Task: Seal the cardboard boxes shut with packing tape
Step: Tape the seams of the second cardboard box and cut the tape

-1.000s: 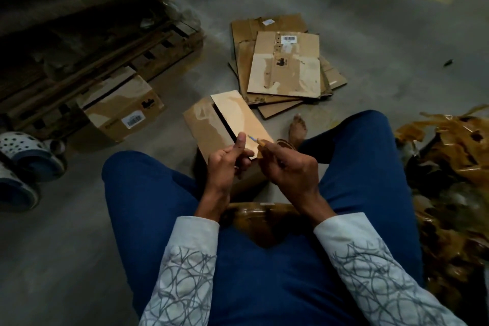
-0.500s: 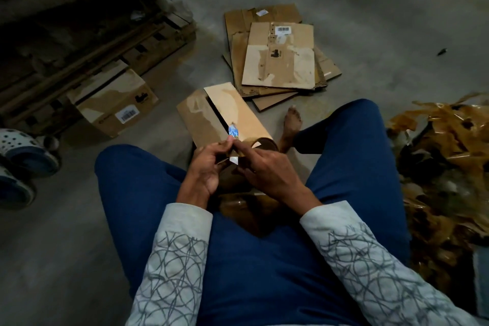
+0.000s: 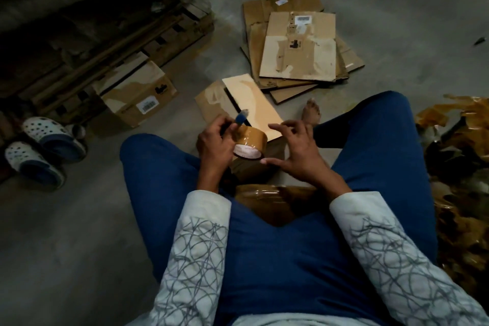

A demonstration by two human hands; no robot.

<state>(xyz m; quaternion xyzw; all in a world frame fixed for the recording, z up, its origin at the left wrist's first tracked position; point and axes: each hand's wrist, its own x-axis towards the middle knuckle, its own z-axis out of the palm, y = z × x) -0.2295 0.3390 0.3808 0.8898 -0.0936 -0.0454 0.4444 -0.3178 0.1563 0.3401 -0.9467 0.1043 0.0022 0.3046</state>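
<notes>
That blue tool (image 3: 240, 119) sticking out past the left fingers (image 3: 221, 129) is just a blur; the tape roll (image 3: 252, 139) hides partly behind those fingers, its core print unreadable.

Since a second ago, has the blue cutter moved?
Yes. The blue cutter in the left hand has shifted left across the pale box flap, from its near end to its left edge.
</notes>
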